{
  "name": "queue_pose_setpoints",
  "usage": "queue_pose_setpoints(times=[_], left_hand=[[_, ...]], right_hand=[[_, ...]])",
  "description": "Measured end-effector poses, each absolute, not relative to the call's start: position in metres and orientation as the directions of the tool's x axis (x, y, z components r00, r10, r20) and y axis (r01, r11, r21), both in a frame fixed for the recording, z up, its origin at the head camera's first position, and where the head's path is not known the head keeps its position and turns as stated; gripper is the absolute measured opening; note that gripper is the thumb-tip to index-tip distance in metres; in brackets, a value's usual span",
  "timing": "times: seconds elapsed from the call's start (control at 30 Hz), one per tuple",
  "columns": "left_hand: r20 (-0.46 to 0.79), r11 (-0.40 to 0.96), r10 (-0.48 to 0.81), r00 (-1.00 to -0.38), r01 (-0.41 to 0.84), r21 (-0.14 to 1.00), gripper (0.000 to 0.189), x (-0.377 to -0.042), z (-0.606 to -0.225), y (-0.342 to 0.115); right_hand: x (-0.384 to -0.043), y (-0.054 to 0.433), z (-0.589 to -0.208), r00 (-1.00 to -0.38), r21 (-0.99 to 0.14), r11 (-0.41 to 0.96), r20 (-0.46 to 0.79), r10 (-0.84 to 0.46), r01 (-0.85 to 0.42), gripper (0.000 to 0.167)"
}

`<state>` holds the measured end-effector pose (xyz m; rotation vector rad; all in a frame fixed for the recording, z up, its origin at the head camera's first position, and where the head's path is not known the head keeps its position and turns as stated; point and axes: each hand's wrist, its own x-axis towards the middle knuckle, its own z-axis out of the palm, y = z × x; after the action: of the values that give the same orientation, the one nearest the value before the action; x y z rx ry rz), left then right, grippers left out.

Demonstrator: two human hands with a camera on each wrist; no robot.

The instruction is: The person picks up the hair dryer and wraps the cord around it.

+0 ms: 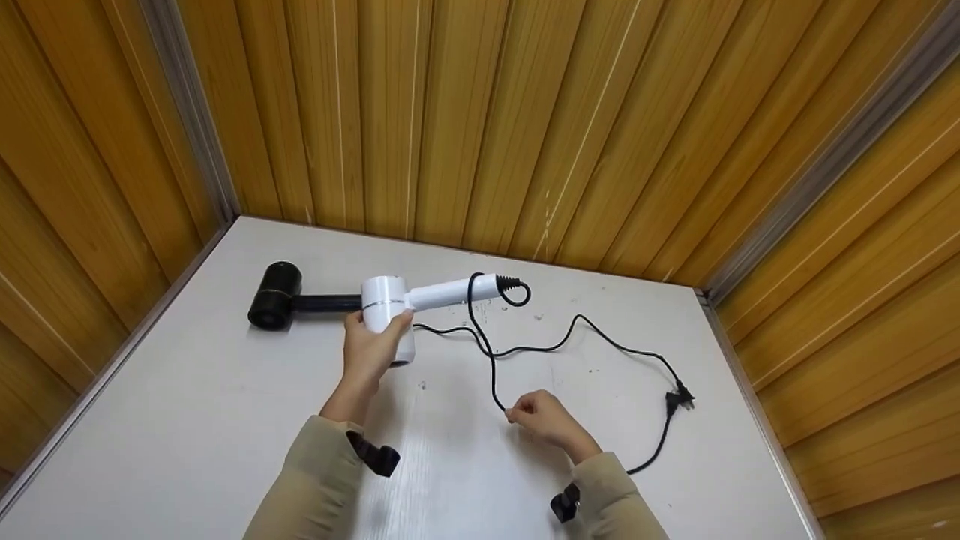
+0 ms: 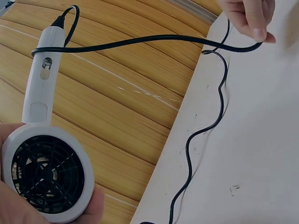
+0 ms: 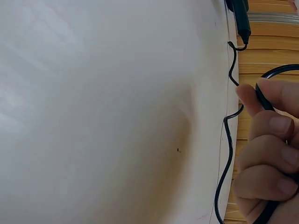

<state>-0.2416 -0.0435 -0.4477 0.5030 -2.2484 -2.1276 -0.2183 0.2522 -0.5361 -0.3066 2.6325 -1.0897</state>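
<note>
My left hand point(image 1: 367, 351) grips a white hair dryer point(image 1: 452, 292) round its barrel, with the handle pointing right. In the left wrist view the round grille point(image 2: 46, 172) at the barrel's end faces the camera. The dryer's black cord point(image 1: 493, 375) makes a small loop at the handle's end and crosses over the handle. From there it runs down to my right hand point(image 1: 551, 420), which pinches it between thumb and forefinger. The other fingers of that hand point(image 3: 268, 161) are curled in the right wrist view.
A black hair dryer point(image 1: 274, 296) lies on the white table point(image 1: 187, 420) at the left. A thin black cord point(image 1: 540, 349) winds across the table to the right. Black plugs point(image 1: 679, 397) lie together near the right edge. Wood-patterned walls point(image 1: 450, 112) surround the table's back and sides.
</note>
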Motion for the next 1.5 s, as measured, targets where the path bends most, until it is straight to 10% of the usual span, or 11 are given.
queue_pose_setpoints(times=[1.5], left_hand=[[-0.139,0.067,-0.051,-0.989,-0.142,0.988,0.074,-0.208,-0.448,-0.048]], right_hand=[[-0.277,0.273,-0.508,-0.998,-0.635,0.773,0.036,0.043,0.011,0.023]])
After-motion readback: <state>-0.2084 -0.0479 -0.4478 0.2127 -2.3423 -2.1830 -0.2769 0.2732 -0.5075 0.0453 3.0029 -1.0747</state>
